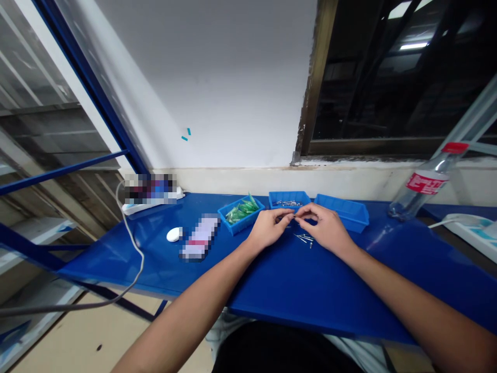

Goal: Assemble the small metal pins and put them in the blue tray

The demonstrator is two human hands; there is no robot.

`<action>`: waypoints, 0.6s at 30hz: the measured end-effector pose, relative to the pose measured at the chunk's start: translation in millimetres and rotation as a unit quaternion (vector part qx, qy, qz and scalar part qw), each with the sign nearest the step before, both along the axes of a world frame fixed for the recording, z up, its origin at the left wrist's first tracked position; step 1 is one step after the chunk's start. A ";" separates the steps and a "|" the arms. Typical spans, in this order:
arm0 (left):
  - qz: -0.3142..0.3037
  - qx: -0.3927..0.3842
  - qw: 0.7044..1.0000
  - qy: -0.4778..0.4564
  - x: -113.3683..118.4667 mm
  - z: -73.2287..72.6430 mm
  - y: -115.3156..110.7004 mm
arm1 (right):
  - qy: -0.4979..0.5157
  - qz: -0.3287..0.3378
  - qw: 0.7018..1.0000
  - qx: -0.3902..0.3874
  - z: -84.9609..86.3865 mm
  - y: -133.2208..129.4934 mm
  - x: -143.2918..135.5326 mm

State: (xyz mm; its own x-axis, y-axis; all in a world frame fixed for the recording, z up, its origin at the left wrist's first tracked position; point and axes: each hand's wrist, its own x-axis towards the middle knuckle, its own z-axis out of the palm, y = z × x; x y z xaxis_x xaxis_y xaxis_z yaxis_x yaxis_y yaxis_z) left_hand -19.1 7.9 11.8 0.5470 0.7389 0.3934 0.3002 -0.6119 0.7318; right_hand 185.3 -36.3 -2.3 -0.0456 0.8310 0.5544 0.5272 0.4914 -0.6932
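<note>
My left hand [272, 226] and my right hand [321, 226] meet fingertip to fingertip over the blue table, both closed in a pinch. Whatever sits between the fingertips is tiny and dark, too small to name. Just below my right hand, several thin metal screw-like pieces [305, 239] lie loose on the tabletop. Behind the hands stands a blue bin [276, 197] with more such metal pieces inside. To the left of my left hand, another blue bin [234, 228] holds green plastic packets [241, 211]. A third blue bin [351, 220] is partly hidden behind my right hand.
On the left lie a blurred flat rectangular object [201, 237], a round white object [174, 234] and a power strip [155, 203] with a hanging cable [140, 259]. A plastic bottle [425, 184] with a red cap and another white power strip [473, 233] are on the right.
</note>
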 end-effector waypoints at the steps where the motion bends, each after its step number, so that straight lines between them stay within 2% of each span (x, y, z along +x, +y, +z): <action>1: 0.003 -0.006 1.000 -0.013 0.0 0.0 0.5 | 0.006 0.010 1.000 -0.007 -0.5 -0.4 -1.3; 4: 0.010 -0.041 0.997 -0.062 0.5 -0.9 2.2 | 0.040 0.029 0.998 -0.041 -0.8 -2.0 -4.2; 8: 0.014 -0.075 0.990 -0.115 2.8 -3.8 4.2 | 0.080 0.013 0.995 -0.060 0.8 -2.4 -4.5; 11: 0.012 -0.065 0.992 -0.107 3.7 -6.4 4.5 | 0.095 0.014 0.993 -0.061 1.1 -0.9 -3.6; 18: -0.007 -0.033 0.998 -0.055 2.6 -8.8 2.3 | 0.112 0.065 0.987 -0.097 -0.9 1.2 -4.3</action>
